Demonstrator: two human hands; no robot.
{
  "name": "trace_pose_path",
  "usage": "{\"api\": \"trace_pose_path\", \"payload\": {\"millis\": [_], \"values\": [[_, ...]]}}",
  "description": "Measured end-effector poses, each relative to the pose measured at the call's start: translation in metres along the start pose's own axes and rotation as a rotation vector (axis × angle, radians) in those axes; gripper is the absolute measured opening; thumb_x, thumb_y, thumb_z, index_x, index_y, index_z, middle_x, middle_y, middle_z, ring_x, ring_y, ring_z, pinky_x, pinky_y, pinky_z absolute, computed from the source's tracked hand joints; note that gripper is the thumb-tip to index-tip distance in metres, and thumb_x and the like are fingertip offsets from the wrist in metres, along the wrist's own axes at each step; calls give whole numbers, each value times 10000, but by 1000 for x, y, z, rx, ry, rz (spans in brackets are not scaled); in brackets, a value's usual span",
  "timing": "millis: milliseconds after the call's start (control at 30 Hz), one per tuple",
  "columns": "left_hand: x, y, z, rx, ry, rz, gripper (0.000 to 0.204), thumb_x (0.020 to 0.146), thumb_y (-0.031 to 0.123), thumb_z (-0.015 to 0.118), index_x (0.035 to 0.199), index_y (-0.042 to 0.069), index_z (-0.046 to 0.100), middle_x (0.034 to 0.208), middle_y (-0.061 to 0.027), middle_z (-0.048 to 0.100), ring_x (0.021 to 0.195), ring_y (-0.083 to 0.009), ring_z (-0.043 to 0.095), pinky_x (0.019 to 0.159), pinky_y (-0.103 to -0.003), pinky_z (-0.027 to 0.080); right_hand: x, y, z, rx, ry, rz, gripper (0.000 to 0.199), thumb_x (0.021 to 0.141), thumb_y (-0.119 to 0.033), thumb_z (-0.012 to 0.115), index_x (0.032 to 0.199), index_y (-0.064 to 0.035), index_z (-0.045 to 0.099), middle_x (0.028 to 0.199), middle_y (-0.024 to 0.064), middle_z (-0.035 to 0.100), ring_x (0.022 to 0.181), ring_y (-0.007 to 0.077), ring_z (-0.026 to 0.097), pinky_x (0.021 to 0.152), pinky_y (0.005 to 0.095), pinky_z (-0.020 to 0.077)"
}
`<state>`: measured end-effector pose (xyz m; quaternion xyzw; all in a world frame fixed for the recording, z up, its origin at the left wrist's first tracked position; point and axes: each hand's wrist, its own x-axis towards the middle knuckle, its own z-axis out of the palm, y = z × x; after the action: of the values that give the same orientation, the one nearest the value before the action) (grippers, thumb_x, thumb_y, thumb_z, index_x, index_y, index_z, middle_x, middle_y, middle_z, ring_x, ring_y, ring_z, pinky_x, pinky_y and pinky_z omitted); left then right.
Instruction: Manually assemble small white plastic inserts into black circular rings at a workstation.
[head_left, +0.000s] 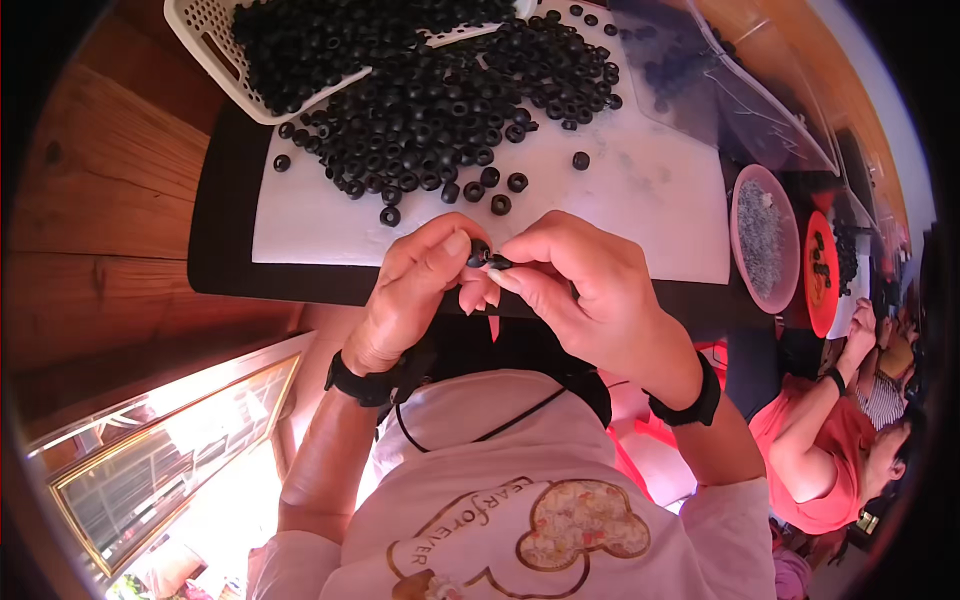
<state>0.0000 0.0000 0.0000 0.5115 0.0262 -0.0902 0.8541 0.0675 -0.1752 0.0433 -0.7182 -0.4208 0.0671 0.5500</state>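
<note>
Above the table's near edge, my left hand (398,295) pinches a small black round part (478,252) with a hole through it. From the other side, my right hand (590,275) grips a smaller dark piece (499,262) between thumb and forefinger, right against the round part. The fingers partly cover where the two meet, so I cannot tell whether one is inside the other. Just beyond my hands, a few loose black rings (501,204) lie at the near side of a large heap of the same rings (400,130).
A white perforated basket (205,60) tips rings onto a white sheet (660,220) on a dark table (235,240). At the right stand a pink bowl (740,240) of small pale pieces and an orange-red dish (815,310). Clear plastic (770,110) rises behind; a co-worker in red (815,460) sits right.
</note>
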Motion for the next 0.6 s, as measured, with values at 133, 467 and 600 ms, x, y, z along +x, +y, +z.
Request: {"api": "trace_pose_path", "payload": {"millis": [133,467,600], "values": [[2,-3,4,43,-4,53,403,990,378,437,1026,-10,540,678,-44,522,680,-131,524,708,-276,448,0,0,-3,-179,-34,-128,137,818,8,648,890,-26,536,756,90,587,663,241,657,536,318,512],[2,0,6,210,12,110,485,990,447,407,931,-4,575,680,-24,518,655,-101,490,638,-254,437,6,-2,-8,-321,-88,-187,183,775,-87,705,800,-46,528,724,66,573,601,235,615,487,326,471],[2,1,6,219,22,100,503,989,460,398,925,-8,573,668,-25,515,638,-103,483,633,-259,440,6,-1,-7,-326,-84,-180,185,779,-108,704,773,-50,529,717,62,570,584,224,609,465,321,464]]}}
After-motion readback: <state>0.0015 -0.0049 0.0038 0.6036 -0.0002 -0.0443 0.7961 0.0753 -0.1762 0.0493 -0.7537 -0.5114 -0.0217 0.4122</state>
